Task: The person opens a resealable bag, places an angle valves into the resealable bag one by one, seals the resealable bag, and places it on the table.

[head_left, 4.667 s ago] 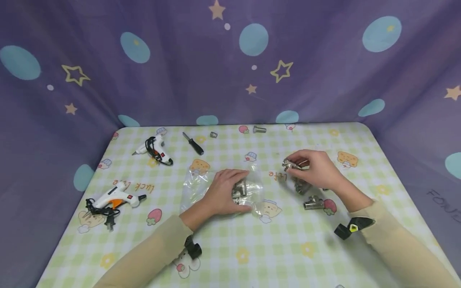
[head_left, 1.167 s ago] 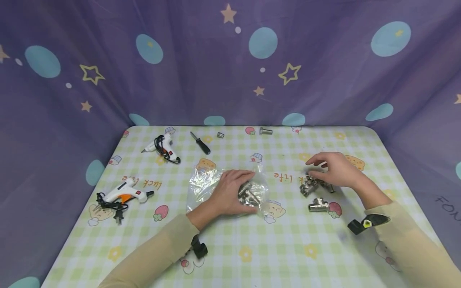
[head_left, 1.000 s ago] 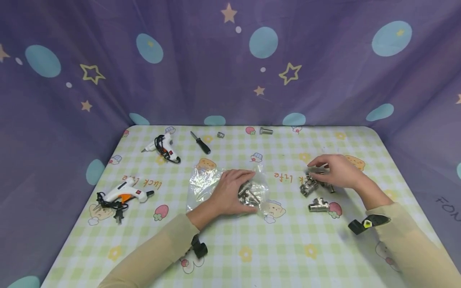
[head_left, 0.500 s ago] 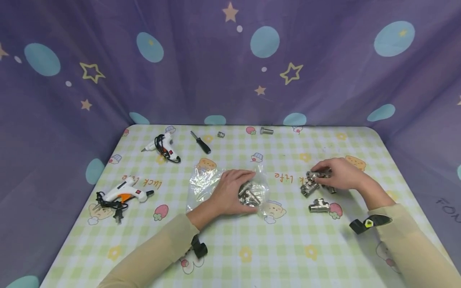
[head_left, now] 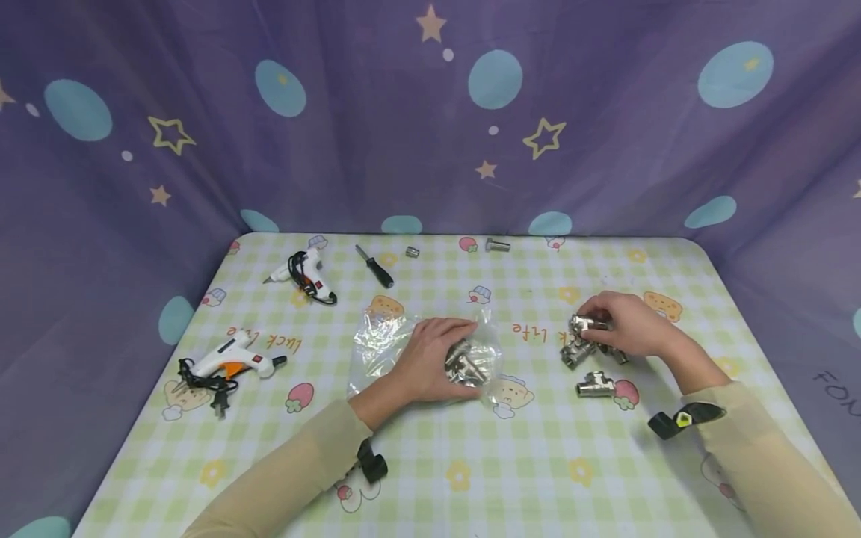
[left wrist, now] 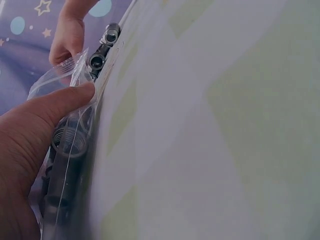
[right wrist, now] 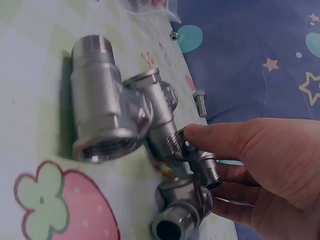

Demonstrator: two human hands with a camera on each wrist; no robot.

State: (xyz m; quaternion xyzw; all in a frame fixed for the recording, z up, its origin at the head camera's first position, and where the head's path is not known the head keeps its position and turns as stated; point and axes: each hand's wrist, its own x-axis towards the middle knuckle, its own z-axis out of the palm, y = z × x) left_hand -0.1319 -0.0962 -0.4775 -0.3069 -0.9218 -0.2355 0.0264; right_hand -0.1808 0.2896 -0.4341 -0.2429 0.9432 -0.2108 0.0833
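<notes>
My left hand (head_left: 430,359) holds a clear zip bag (head_left: 377,344) near its mouth, thumb along the edge. Metal pipe fittings (head_left: 464,364) show through the plastic. On the right, my right hand (head_left: 628,323) pinches a silvery threaded tee fitting (head_left: 587,324) between thumb and fingers, over a small group of similar fittings (head_left: 576,353). In the right wrist view, the thumb presses on the pinched tee (right wrist: 202,162), and the fingers behind it are partly hidden. A separate tee fitting (head_left: 596,384) lies in front of the group, on the table.
Two white glue guns (head_left: 229,359) with black cords lie at the left. A black-handled screwdriver (head_left: 375,267), a small metal connector (head_left: 412,252) and a bolt-like metal piece (head_left: 498,245) lie along the back edge. A purple curtain (head_left: 377,134) surrounds the checked table (head_left: 511,478).
Earlier, the right hand held a fitting closer to the bag. It then hovered with parted fingers over the group, lowered, and now pinches a tee there. The left hand stays at the bag.
</notes>
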